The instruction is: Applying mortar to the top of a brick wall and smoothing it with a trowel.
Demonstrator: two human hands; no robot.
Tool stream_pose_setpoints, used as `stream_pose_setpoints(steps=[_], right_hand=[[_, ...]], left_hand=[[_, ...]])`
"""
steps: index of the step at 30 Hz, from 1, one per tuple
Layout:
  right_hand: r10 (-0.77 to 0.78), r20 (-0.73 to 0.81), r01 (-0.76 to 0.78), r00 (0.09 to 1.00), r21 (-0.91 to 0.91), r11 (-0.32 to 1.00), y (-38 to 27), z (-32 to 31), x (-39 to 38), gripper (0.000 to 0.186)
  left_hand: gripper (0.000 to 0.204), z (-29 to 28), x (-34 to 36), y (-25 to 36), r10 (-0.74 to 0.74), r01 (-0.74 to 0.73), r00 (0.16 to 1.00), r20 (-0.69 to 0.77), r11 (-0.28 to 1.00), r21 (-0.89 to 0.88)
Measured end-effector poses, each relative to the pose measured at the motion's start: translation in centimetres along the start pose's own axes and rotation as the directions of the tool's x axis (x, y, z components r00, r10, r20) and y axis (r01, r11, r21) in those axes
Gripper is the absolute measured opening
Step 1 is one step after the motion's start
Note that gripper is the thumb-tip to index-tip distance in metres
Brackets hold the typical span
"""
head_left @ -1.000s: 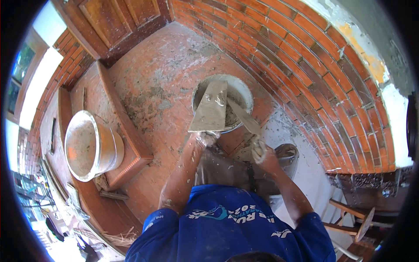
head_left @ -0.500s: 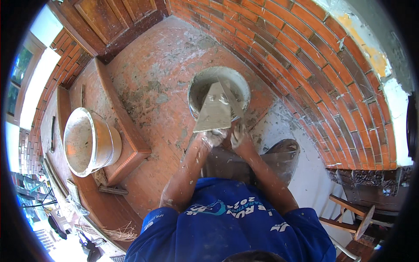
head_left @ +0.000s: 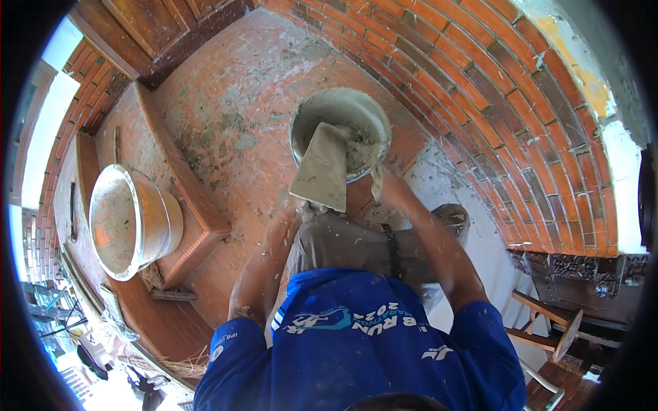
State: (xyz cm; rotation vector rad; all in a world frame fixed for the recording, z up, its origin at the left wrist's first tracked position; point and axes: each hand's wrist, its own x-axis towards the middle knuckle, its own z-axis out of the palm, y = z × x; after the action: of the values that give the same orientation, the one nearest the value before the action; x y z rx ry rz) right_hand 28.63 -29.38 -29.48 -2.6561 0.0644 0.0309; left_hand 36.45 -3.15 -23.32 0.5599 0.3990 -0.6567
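Nearest to us is a blue shirt (head_left: pixel 384 335) with pale print on the chest, and beyond it a pair of grey trousers (head_left: pixel 336 243). Just past the knees we see the left hand (head_left: pixel 308 207), apparently closed around the underside of the near edge of a tapered board (head_left: pixel 321 170); most of its fingers are hidden, but it bears the board. The board lies straight ahead of this hand, its long axis running away from the body and leaning a little right, with the wide end near and the narrow end out over the mouth of a round bucket (head_left: pixel 343 104).

The right hand (head_left: pixel 385 188) is beside the bucket's near right rim, apart from the board. It is blurred, so we cannot tell whether it is open or gripping something. Grey mortar (head_left: pixel 361 154) inside the bucket lies ahead and slightly left of it, and to the right of the board; of the two hands, the right is nearer to this mortar.

Off to the left, we see a second bucket (head_left: pixel 164 219) beside a red step (head_left: pixel 205 222). Farther on are the smeared floor (head_left: pixel 205 130), a brick wall (head_left: pixel 493 123) to the right and a wooden door (head_left: pixel 147 31).
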Motion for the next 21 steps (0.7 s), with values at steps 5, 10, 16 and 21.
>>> stream_pose_setpoints(steps=[5,10,16,21], right_hand=[[0.149,0.103,-0.166,0.984,0.184,0.969,-7.8,-7.5,-1.1,0.040],[0.134,0.298,-0.227,0.945,0.303,0.925,-12.1,-8.6,-6.6,0.038],[0.367,0.164,-0.398,0.915,0.236,0.886,-6.3,-4.6,0.1,0.031],[-0.101,0.036,0.085,0.994,0.307,0.948,-11.9,-9.1,-8.6,0.023]], left_hand=[[0.030,-1.2,0.5,1.5,0.145,-0.137,0.983,-0.116,0.988,0.072],[0.030,-4.5,-1.6,3.3,0.237,-0.208,0.955,-0.177,0.963,0.170],[0.030,-1.0,3.0,2.9,0.347,-0.269,0.905,-0.247,0.915,0.300],[0.030,-0.1,3.8,2.8,0.433,-0.347,0.890,-0.143,0.848,0.401]])
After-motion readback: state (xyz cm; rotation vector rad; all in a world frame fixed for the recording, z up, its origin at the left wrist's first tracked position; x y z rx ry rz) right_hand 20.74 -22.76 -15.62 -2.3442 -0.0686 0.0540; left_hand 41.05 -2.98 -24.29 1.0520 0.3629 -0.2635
